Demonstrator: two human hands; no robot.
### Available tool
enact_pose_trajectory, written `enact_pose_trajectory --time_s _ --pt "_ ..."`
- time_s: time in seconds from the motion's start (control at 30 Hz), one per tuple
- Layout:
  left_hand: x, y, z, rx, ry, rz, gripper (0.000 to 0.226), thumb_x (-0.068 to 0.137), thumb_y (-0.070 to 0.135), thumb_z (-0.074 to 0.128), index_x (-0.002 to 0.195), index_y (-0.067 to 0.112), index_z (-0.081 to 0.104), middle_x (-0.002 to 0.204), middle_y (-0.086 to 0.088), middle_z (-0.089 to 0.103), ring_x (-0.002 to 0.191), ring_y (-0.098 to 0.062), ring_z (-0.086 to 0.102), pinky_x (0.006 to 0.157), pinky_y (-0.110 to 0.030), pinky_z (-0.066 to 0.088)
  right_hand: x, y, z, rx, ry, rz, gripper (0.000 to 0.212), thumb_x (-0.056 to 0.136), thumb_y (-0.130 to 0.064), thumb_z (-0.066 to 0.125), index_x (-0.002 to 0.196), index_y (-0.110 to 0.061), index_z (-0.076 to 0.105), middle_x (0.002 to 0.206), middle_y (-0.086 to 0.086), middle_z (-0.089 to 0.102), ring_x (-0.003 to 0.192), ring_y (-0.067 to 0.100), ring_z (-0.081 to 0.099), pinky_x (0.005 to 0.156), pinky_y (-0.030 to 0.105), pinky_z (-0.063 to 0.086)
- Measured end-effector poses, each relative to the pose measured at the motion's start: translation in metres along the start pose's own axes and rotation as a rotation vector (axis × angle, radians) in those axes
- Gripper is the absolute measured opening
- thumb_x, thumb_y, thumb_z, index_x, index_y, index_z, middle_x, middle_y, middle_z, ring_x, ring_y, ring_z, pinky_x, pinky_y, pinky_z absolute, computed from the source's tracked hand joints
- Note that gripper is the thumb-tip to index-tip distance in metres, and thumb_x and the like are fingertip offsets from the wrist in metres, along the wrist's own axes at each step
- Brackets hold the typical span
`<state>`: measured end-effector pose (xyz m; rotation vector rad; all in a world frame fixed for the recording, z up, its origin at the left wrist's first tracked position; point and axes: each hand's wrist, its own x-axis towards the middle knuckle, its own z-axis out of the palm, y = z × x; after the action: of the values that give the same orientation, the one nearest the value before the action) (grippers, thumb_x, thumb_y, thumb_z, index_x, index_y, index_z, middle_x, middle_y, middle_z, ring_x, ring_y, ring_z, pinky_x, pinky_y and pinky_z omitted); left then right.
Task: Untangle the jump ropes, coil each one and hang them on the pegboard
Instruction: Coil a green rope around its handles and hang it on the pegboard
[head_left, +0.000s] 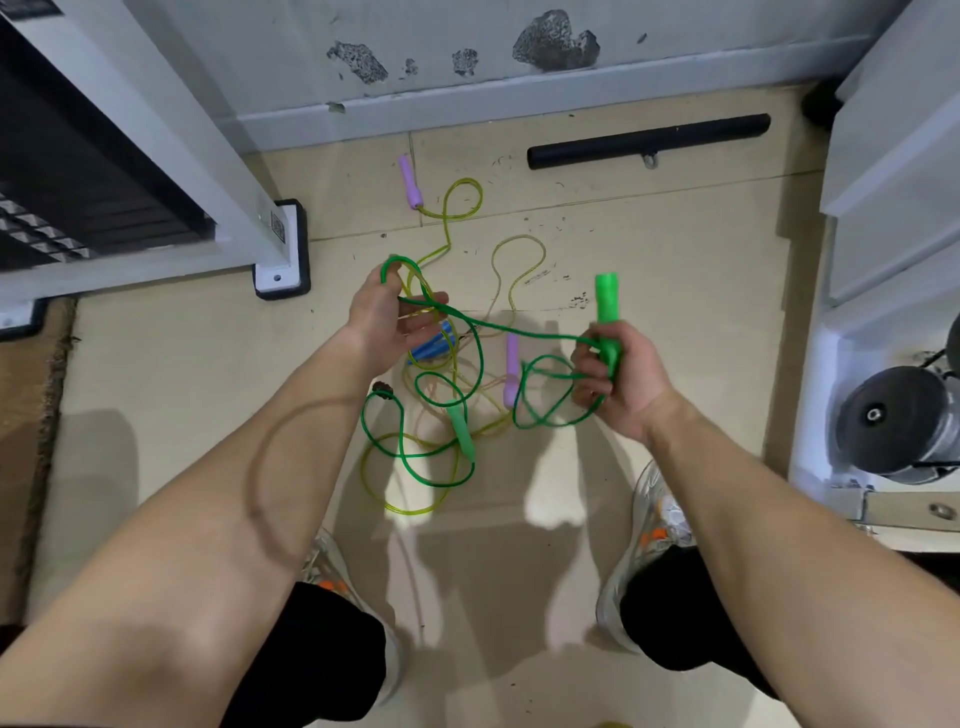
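Observation:
My right hand grips one green handle of the green jump rope, with loops of its cord gathered in the same fist. The green cord runs left to my left hand, which holds a loop of it over the thumb and fingers. The second green handle lies on the floor below, amid the tangle. A yellow rope with two purple handles, one far and one near, winds through the pile. Blue handles show under my left hand.
A black foam-covered bar lies by the wall. A white machine frame with a black foot stands at the left. White shelving and a black dumbbell are at the right. My shoes stand on the beige tiles near the pile.

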<state>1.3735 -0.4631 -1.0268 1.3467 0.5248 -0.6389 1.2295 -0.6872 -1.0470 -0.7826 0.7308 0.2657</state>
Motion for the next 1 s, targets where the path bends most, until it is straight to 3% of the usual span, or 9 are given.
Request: enact_pose_trajectory --time_s 0.1,0.27,0.43,0.5,0.67,0.8,0.9,1.0 --pt "-0.001 -0.008 -0.001 0.058 -0.002 0.017 0.031 0.110 0.030 0.029 0.135 0.028 0.047 0.096 -0.018 0.070 0.082 -0.029 0.072 0.064 -0.033 0.056 -0.006 -0.029 -0.001 -0.050 -0.083 -0.083 0.040 0.082 -0.048 0.066 0.057 -0.025 0.044 0.051 -0.008 0.027 0.044 0.011 0.011 0.048 0.024 0.019" --pt "-0.003 -0.013 0.001 -0.033 -0.085 -0.046 0.025 0.106 0.032 0.038 0.127 0.023 0.049 0.096 -0.021 0.075 0.083 -0.032 0.069 0.070 -0.032 0.054 -0.007 -0.041 -0.002 -0.110 -0.119 -0.117 0.037 0.094 -0.041 0.062 0.061 -0.026 0.055 0.059 -0.007 0.027 0.046 0.008 0.019 0.053 0.025 0.021" --pt "-0.001 -0.010 -0.002 -0.044 -0.174 -0.036 0.013 0.099 0.025 0.050 0.102 0.015 0.058 0.110 -0.016 0.075 0.097 -0.029 0.058 0.079 -0.032 0.051 -0.005 -0.023 -0.001 -0.179 -0.130 -0.057 0.035 0.092 -0.037 0.064 0.060 -0.024 0.063 0.065 -0.006 0.029 0.045 0.006 0.022 0.048 0.021 0.026" --pt "-0.002 -0.008 -0.002 -0.066 -0.212 -0.039 0.015 0.097 0.023 0.050 0.098 0.014 0.062 0.113 -0.015 0.074 0.098 -0.029 0.060 0.076 -0.029 0.052 -0.006 -0.013 0.001 -0.235 -0.150 -0.022 0.032 0.088 -0.037 0.068 0.059 -0.023 0.063 0.065 -0.006 0.031 0.048 0.007 0.021 0.048 0.021 0.027" --pt "0.000 -0.008 0.000 -0.140 -0.201 -0.038 0.024 0.096 0.018 0.054 0.114 0.008 0.065 0.113 -0.014 0.073 0.097 -0.030 0.068 0.078 -0.031 0.055 -0.011 0.010 0.012 -0.349 -0.211 0.066 0.031 0.084 -0.033 0.069 0.055 -0.024 0.063 0.061 -0.010 0.049 0.052 0.009 0.024 0.057 0.024 0.026" --pt "0.004 -0.012 0.003 -0.205 -0.178 -0.048 0.027 0.096 0.003 0.050 0.119 0.004 0.064 0.096 -0.012 0.069 0.089 -0.028 0.072 0.078 -0.030 0.057 -0.009 0.027 0.021 -0.413 -0.244 0.100 0.026 0.083 -0.032 0.069 0.061 -0.025 0.059 0.068 -0.006 0.045 0.054 0.008 0.025 0.058 0.024 0.028" --pt "0.001 -0.014 0.007 -0.137 -0.234 0.006 0.032 0.096 -0.010 0.044 0.119 0.003 0.063 0.099 -0.014 0.069 0.092 -0.026 0.069 0.081 -0.028 0.058 -0.006 0.037 0.027 -0.511 -0.257 0.113 0.023 0.087 -0.029 0.068 0.071 -0.021 0.053 0.071 -0.004 0.044 0.052 0.007 0.027 0.058 0.024 0.028" --pt "-0.002 -0.014 0.011 -0.102 -0.235 0.027 0.031 0.097 -0.008 0.051 0.122 0.005 0.064 0.100 -0.009 0.069 0.088 -0.022 0.070 0.083 -0.027 0.058 -0.004 0.043 0.032 -0.569 -0.251 0.126 0.021 0.095 -0.023 0.065 0.077 -0.019 0.054 0.067 -0.008 0.051 0.051 0.007 0.028 0.059 0.025 0.029"
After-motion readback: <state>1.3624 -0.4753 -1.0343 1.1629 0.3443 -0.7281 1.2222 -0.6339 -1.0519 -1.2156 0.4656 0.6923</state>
